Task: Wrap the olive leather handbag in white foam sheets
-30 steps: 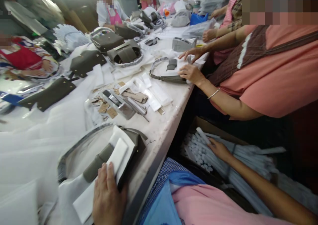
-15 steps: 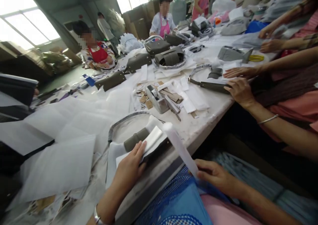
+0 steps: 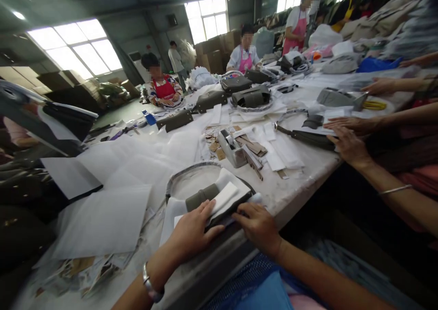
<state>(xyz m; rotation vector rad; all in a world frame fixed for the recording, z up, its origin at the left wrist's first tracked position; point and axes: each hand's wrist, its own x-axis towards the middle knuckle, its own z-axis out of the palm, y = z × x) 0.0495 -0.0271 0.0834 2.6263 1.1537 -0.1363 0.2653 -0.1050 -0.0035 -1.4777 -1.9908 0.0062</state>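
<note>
Left hand: laid flat across the top of the bag, fingers stretched out and clenched on nothing; I see a silver bracelet [image 3: 148, 280] behind this hand [image 3: 193, 228].
Right hand: fingers bent in at the bag's near edge; this hand [image 3: 258, 228] hides its own grasp, so from here I cannot tell what it grips.
Pale roll: one end [image 3: 256, 198] pokes out just beyond the right knuckles.
Bag: the olive bag [image 3: 202, 198] lies near the edge of the bench [image 3: 290, 203], its wrapped handle [image 3: 191, 167] looping out on the far side.
White strip: the folded strip [image 3: 222, 199] rests on the bag, partly under the left hand.
Tape dispenser: the grey dispenser [image 3: 232, 151] stands beyond the bag, beside scattered brown tags [image 3: 219, 152].
White sheets: a stack [image 3: 102, 223] lies to the left.
Neighbour: at the right, a co-worker's hands [image 3: 354, 150] touch another bag [image 3: 313, 138].
</note>
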